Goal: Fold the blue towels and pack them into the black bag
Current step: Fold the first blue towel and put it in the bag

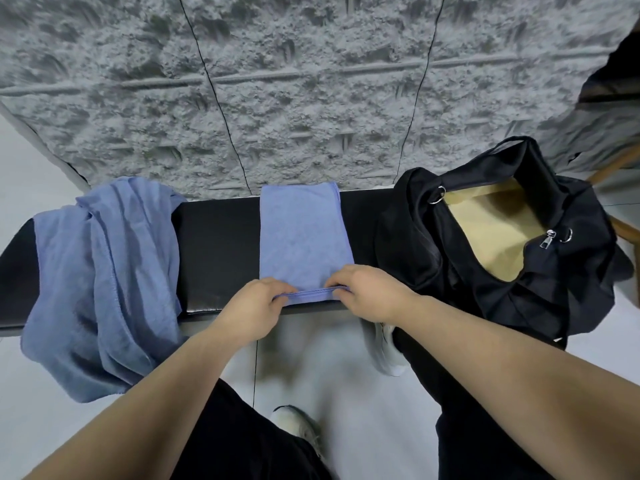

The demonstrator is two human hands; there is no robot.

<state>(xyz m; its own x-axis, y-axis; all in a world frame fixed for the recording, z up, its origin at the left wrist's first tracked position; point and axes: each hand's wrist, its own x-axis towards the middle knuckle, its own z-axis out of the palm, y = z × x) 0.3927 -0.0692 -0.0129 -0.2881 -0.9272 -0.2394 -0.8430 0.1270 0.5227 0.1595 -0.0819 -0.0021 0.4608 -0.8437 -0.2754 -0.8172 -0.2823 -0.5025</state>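
1. Blue towel (304,237), already folded into a narrow strip, lies flat across the middle of the black table (218,244), its near edge at the table's front lip.
2. Left hand (252,308) and right hand (367,292) each pinch that near edge, fingers (332,284) curled round the hem at its two corners.
3. Judging by this, the step in hand is another fold of this towel: the near edge looks ready to be carried over toward the far end.
4. That move calls for lifting both corners evenly and laying them square on the far edge.
5. Black bag (485,237) sits open at the table's right end, just beside the towel, its tan lining showing.
6. Unfolded towels (104,271) hang in a heap over the left end, waiting.
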